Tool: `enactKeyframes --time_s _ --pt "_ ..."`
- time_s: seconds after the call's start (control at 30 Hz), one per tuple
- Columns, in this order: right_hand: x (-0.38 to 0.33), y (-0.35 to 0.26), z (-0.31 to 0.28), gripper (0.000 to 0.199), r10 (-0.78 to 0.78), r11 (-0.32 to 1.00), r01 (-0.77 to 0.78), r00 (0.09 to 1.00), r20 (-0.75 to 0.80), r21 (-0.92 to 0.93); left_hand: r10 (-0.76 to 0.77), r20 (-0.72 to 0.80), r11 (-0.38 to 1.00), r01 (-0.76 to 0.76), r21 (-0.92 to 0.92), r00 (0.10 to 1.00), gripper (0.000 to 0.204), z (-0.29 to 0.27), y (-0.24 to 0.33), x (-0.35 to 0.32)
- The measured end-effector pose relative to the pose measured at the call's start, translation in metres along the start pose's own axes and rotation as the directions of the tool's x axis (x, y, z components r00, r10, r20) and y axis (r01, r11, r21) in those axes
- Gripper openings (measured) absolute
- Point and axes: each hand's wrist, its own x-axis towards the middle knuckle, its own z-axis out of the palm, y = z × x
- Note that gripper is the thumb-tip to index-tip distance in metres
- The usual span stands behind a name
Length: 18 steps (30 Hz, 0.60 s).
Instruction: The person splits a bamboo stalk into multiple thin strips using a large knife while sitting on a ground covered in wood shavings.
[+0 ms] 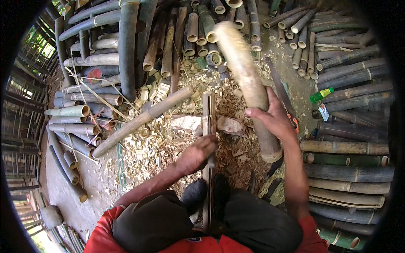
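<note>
L hand: left hand [197, 152] wrapped round the split bamboo strip [207, 126], fingers curled shut on it abt mid-length; thumb side faces up-frame.
R hand: right hand [270, 116] clamped on the thick bamboo club [247, 84], fingers closed over its far side, thumb on the near side; grip sits low on the club, w/ a short butt end below the fingers.
Strip: stands lengthwise away from the body, top end beyond the L fingers resting at the wood block [198, 123], lower end runs back betw. the knees [181, 219].
Club: tilted, pale frayed head up-frame and blurred, well above the R fingers; butt end near the R forearm.
Edges: strip's top end is cut square, w/ a dark slit down its middle; club's butt is a clean round cut.
Room L of fingers: long bamboo pole [141, 120] lies diagonal on the chip litter [164, 143]; open chip-covered ground betw. pole and L hand.
Room R of fingers: stacked bamboo poles [346, 147] close beside the R forearm, tight there; green bottle [321, 94] on the stack beyond the R fingers.
Beyond fingers: short cut tubes [198, 29] piled up-frame, past the strip's top.
Near side: knees just under both hands, little clearance.
</note>
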Motion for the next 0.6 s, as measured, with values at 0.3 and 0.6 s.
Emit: enactKeyframes --time_s 0.3,0.6 --pt "-0.065 0.193 0.054 0.081 0.450 0.892 -0.404 0.834 -0.320 0.202 -0.441 -0.247 0.607 0.084 -0.790 0.863 0.021 -0.052 0.001 0.030" --pt "-0.107 0.263 0.060 0.091 0.432 0.732 -0.570 0.812 -0.393 -0.373 -0.017 -0.234 0.806 -0.125 -0.578 0.972 0.028 -0.034 0.036 0.031"
